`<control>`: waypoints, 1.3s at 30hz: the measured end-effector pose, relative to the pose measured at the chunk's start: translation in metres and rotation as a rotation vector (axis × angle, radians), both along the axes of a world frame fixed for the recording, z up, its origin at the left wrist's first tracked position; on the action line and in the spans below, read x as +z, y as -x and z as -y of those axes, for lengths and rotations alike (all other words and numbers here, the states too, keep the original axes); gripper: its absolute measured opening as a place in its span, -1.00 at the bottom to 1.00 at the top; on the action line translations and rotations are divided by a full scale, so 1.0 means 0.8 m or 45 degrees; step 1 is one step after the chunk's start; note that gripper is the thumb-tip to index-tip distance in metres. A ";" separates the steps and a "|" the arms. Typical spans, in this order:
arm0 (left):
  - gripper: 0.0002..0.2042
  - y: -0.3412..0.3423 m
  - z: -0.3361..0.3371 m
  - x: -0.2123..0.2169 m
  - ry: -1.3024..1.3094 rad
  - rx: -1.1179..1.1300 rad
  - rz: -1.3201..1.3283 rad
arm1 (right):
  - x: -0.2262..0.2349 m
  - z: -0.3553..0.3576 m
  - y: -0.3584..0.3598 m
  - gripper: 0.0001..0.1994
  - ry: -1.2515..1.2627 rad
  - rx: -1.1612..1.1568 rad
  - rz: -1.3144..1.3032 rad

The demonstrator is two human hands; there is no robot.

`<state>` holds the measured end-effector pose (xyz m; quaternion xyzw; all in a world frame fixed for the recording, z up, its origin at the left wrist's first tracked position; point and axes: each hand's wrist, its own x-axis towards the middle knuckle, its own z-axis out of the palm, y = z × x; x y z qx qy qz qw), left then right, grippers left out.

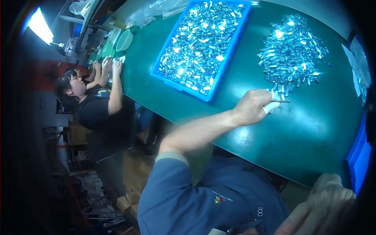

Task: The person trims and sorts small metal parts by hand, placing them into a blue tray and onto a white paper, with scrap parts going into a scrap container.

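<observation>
My left hand (pixel 254 106) is closed, with a thin metal rod (pixel 282 101) sticking out from its fingertips. White coverings wrap some of those fingers. Just beyond it lies a loose pile of small shiny metal pieces (pixel 291 51), short and tube-like, spread on the green table (pixel 188 107). A few of the pieces reach almost to my left fingertips. At the lower right, by the table's near edge, is my right hand (pixel 329 196). It is blurred, and its fingers cannot be made out.
A shallow blue tray (pixel 164 81) full of similar metal pieces sits left of the pile. Blue bins (pixel 358 156) and a clear plastic bag (pixel 358 66) stand at the right edge. Co-workers (pixel 94 94) handle things farther left, near a pale green bowl (pixel 124 40).
</observation>
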<state>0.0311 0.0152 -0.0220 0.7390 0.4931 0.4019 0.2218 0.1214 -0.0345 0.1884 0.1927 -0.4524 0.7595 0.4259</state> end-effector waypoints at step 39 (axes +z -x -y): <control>-0.86 -0.005 0.013 0.018 0.274 0.156 0.091 | -0.066 -0.074 -0.145 -0.53 -0.227 -0.914 0.140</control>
